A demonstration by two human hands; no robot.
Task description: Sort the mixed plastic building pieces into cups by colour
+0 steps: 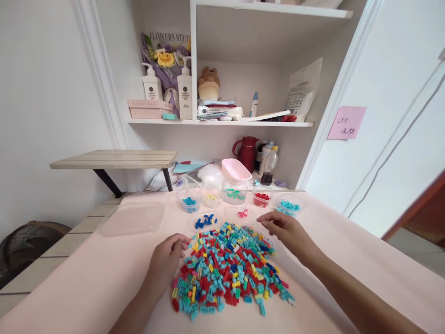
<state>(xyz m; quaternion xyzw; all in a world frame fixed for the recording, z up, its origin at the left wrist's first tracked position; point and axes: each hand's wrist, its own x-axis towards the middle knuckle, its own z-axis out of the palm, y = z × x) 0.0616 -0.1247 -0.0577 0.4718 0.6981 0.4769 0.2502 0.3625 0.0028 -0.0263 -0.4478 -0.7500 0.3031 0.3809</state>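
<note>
Hovering by the upper right edge of the brick pile (229, 271), right hand (283, 227) has fingers bent, thumb close to them; can't tell if that grip has a brick. Left hand (168, 255) is at the pile's upper left edge, fingers curled, contents not readable either.

Handling-wise, I'd pinch one loose brick at a time off the pile's border, thumb and forefinger, and release low so it doesn't bounce. Digging into the middle would likely scatter pieces.

Pose: right forearm slants in from lower right, back of hand up; left comes from bottom left of centre.

Pile fills lower centre, colours mixed, on the pink-covered bench (79, 287). Above it, mid-frame: shallow dish (231, 215) with pink bricks (243, 213); left of that, dark blue bricks (206, 221). Behind: row of tubs (233, 201), mostly one colour each.
</note>
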